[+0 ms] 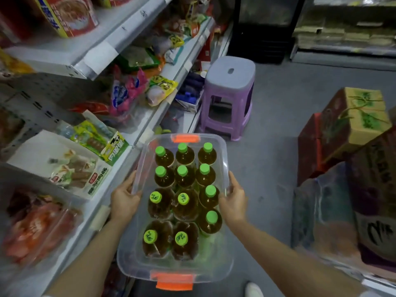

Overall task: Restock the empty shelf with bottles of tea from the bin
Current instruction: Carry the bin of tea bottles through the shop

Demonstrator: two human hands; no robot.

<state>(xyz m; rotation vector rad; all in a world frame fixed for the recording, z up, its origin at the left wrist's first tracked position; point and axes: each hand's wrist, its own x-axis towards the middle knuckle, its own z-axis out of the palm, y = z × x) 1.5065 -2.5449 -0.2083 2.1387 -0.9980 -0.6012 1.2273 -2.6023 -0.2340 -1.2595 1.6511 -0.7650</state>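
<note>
A clear bin (222, 168) of green-capped tea bottles (184, 200) is carried above the grey floor (274, 146), the left hand (124, 200) and right hand (233, 200) each clamped on a long rim. Stocked shelves (150, 116) run along the left; a purple stool (229, 97) stands ahead and cartons (351, 125) sit right. The packet labels are blurred, and a white shoe (254, 290) is cut off below.

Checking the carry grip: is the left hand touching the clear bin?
Touching: the head view shows the left hand gripping the clear bin's left rim.
</note>
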